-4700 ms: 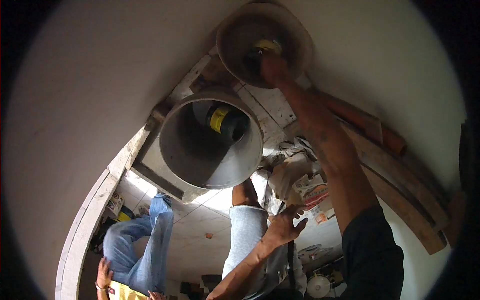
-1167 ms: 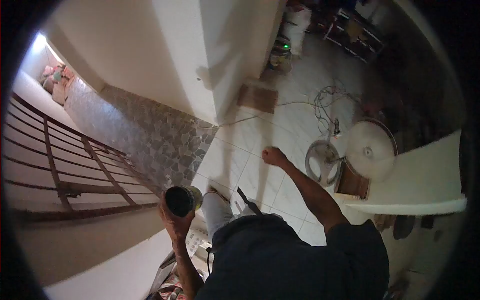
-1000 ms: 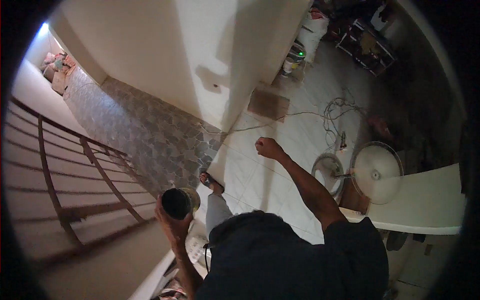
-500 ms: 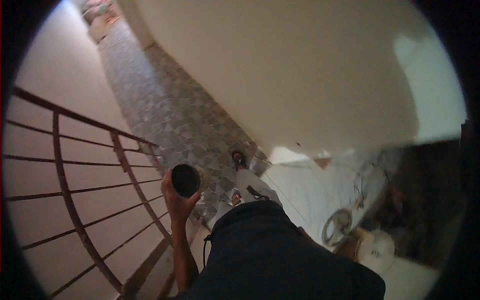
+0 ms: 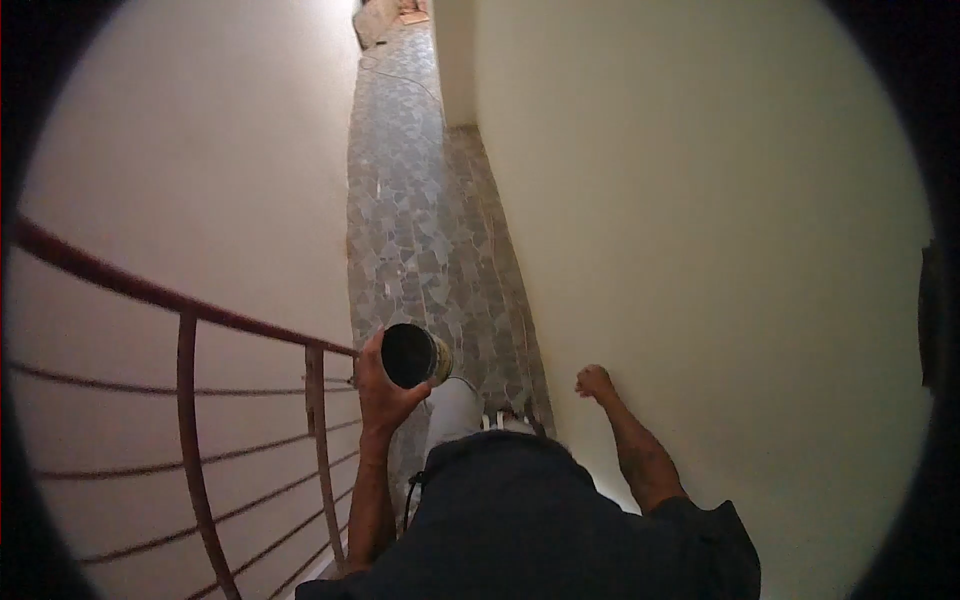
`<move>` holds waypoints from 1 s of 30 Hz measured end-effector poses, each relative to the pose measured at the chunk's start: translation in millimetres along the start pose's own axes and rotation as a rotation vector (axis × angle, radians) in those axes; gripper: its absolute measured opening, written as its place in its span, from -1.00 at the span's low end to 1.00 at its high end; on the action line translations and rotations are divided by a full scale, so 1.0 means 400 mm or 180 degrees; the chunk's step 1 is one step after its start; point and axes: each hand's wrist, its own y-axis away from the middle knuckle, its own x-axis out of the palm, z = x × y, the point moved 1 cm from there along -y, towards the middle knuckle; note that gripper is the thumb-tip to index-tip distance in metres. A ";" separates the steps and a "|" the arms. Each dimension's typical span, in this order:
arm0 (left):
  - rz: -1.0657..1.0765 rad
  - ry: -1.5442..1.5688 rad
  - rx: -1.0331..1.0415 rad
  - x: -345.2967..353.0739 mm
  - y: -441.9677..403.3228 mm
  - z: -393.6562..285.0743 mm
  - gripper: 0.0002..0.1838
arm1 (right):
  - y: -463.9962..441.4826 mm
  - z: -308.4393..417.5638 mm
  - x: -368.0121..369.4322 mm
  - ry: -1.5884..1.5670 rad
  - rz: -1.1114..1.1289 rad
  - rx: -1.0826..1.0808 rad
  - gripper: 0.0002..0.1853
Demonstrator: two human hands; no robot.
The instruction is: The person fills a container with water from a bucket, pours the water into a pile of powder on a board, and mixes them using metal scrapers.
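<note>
My left hand (image 5: 385,398) is wrapped round the side of a round tin can (image 5: 442,360), held in front of my body. Its mouth faces up toward me and its inside looks black; what it contains, if anything, cannot be made out. A pale, worn outer side shows at the right. To the right, my right hand (image 5: 594,383) hangs in front of the plain wall with its fingers curled closed, and no object shows in it.
A reddish-brown metal railing (image 5: 190,410) runs along my left side, close to the can. Ahead lies a narrow floor of irregular grey stone pieces (image 5: 400,240), between a left wall (image 5: 230,150) and a cream right wall (image 5: 700,200). Sacks or rubble (image 5: 378,22) lie at the far end.
My view has swung right, so the passage runs straight ahead. The marble area with the bucket has left the view. My right hand has come into sight; my left still holds the can.
</note>
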 end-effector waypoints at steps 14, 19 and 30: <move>-0.0044 -0.0110 -0.0101 0.129 -1.021 0.332 0.14 | -0.682 0.375 -0.205 0.3162 0.0750 -0.0623 -0.66; -0.0065 -0.0145 -0.0309 0.142 -1.399 0.478 0.15 | -0.754 0.473 -0.235 0.2028 0.0812 -0.0188 -0.68; -0.0387 -0.0402 -0.0700 0.193 -2.242 0.682 0.17 | -1.878 1.344 -0.596 0.3273 0.0727 -0.1332 -0.71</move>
